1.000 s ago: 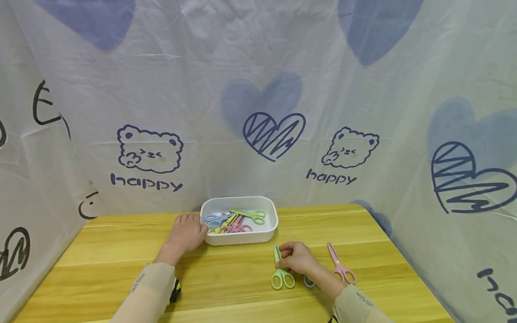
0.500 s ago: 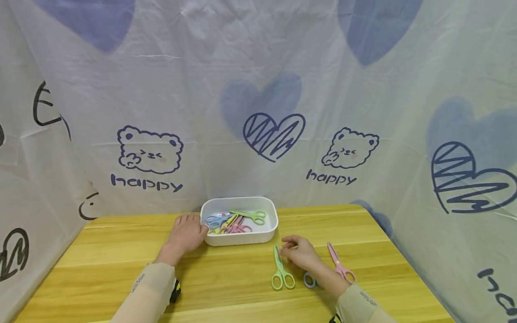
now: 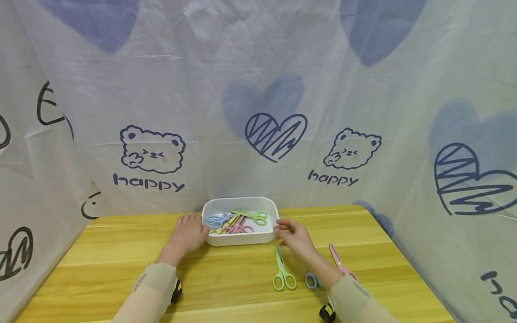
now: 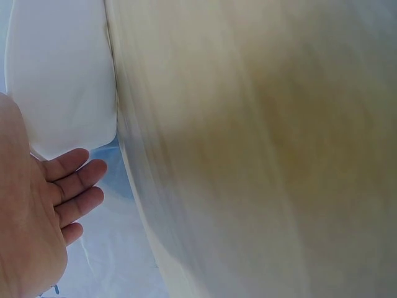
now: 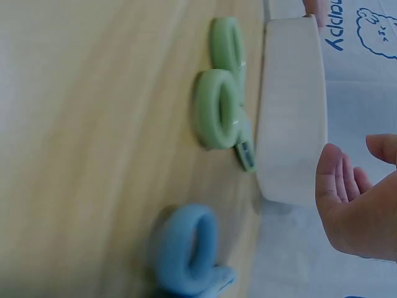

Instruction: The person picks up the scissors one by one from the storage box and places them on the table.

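Note:
A white plastic bin [image 3: 241,240] stands at the table's back edge. Inside it lie several scissors, among them green scissors [image 3: 260,218], blue scissors [image 3: 216,221], pink scissors [image 3: 238,229] and partly covered yellow ones. My left hand [image 3: 187,233] rests at the bin's left end, thumb touching the rim; its fingers [image 4: 80,180] look relaxed in the left wrist view. At the right end is my right hand [image 3: 296,240], holding nothing, thumb and fingers [image 5: 329,174] apart near the rim. Whether it touches the bin, I cannot tell.
Other green scissors [image 3: 284,280] lie before the bin's right corner. Blue scissors [image 5: 186,254] are partly under my right forearm. Pink scissors [image 3: 335,255] lie farther right. A patterned white cloth [image 3: 218,89] hangs behind the wooden table [image 3: 226,278].
My right hand has left the green scissors on the table and moved up and left to the bin's right end. My left hand stays at the bin's left end.

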The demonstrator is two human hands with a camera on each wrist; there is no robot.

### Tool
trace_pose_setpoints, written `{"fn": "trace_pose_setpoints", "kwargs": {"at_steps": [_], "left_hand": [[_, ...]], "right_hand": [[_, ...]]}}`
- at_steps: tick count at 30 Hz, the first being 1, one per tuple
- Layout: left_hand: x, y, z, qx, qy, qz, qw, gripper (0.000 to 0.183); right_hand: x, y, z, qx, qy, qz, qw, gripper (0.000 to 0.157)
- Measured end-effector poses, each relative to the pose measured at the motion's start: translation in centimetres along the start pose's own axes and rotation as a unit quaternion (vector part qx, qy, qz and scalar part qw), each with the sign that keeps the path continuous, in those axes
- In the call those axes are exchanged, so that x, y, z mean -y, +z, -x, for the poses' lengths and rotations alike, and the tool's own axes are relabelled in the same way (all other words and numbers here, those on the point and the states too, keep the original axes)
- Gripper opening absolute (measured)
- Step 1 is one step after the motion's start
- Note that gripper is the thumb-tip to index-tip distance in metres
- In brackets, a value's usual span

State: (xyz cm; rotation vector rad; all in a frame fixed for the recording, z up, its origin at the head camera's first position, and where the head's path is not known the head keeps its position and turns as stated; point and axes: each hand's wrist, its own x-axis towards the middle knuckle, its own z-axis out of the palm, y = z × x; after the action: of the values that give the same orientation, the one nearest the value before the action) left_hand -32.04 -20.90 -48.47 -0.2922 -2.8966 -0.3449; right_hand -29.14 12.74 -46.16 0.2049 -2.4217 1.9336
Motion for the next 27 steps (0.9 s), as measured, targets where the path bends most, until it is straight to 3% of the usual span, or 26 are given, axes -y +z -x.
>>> {"fn": "trace_pose_setpoints", "kwargs": {"at_steps": [6, 14, 27], "left_hand": [[-0.1, -0.2, 0.1, 0.009, -0.003, 0.005, 0.9999, 0.045], [0.1, -0.4, 0.1, 0.008, -0.005, 0.003, 1.0000, 0.044], [0.3, 0.0, -0.1, 0.007, 0.000, 0.007, 1.0000, 0.048]], "right_hand": [[1.0, 0.9, -1.2, -0.008, -0.012, -0.025, 1.000, 0.032], [2.1, 2.2, -3.4, 0.012, -0.019, -0.054, 0.998, 0.037], [2.1, 4.0, -7.1, 0.046, 0.050, -0.043, 0.997, 0.043]]}}
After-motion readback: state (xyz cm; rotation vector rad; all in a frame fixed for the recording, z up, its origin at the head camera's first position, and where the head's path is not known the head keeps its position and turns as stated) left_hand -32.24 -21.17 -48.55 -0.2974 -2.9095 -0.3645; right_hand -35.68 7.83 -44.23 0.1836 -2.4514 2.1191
